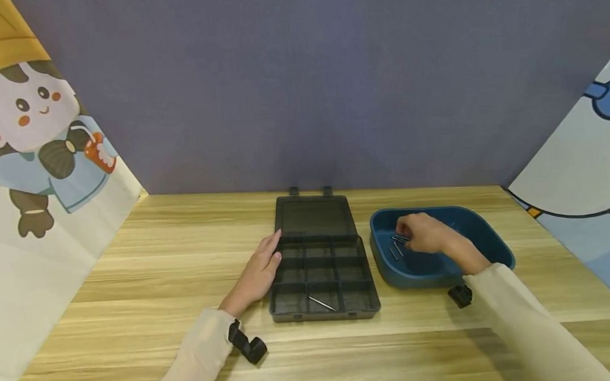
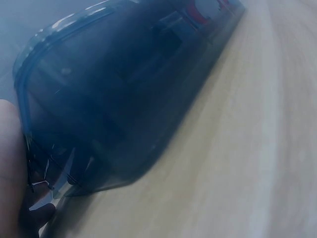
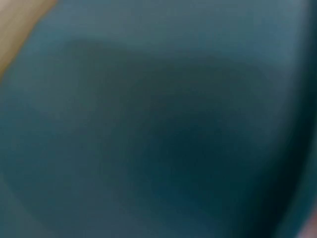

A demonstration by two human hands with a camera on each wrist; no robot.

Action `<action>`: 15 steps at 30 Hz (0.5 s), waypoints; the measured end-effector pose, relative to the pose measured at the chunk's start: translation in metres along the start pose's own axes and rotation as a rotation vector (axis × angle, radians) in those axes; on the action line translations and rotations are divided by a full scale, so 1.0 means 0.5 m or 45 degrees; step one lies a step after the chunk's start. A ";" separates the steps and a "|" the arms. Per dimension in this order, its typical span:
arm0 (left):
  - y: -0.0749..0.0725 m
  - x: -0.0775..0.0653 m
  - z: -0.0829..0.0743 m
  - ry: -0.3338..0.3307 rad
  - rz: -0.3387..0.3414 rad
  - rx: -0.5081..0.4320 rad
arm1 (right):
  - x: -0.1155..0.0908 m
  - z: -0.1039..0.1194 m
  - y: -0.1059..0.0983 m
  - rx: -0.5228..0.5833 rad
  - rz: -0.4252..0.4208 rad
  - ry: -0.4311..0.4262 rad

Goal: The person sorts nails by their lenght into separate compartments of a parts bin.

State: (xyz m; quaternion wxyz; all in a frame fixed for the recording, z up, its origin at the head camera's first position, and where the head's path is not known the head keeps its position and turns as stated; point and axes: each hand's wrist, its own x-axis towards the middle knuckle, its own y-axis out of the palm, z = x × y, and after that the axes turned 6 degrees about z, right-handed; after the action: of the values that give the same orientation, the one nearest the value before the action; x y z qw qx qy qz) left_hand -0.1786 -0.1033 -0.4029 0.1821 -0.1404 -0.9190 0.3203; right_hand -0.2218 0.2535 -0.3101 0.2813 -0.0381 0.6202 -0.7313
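Observation:
A dark grey see-through compartment box [image 1: 320,269] lies with its lid [image 1: 314,217] folded back. One thin metal rod [image 1: 322,303] lies slanted in its front middle compartment. My left hand [image 1: 257,270] rests along the box's left side, fingers fairly straight; the left wrist view shows the box wall [image 2: 114,99] close by. Inside a blue plastic basin [image 1: 390,275], my right hand [image 1: 425,232] reaches down, fingers bent, right beside several thin metal rods [image 1: 397,251]. Its fingertips are partly hidden, so I cannot tell whether they pinch a rod.
Both containers stand on a wood-grain table [image 1: 161,287], the basin to the right of the box. A grey-purple panel [image 1: 300,88] rises behind the table's back edge. Cartoon-printed sheets [image 1: 43,168] flank it on both sides. The right wrist view is mostly blurred basin surface [image 3: 148,124].

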 end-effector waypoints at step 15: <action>0.000 0.002 0.002 -0.025 0.006 -0.002 | 0.034 -0.035 0.025 -0.009 0.089 0.037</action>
State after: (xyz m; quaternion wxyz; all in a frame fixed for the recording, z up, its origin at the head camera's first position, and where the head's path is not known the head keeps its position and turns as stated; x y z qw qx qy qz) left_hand -0.1802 -0.1036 -0.4033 0.1722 -0.1398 -0.9206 0.3215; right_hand -0.2386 0.2602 -0.3310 0.2974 -0.0067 0.6278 -0.7193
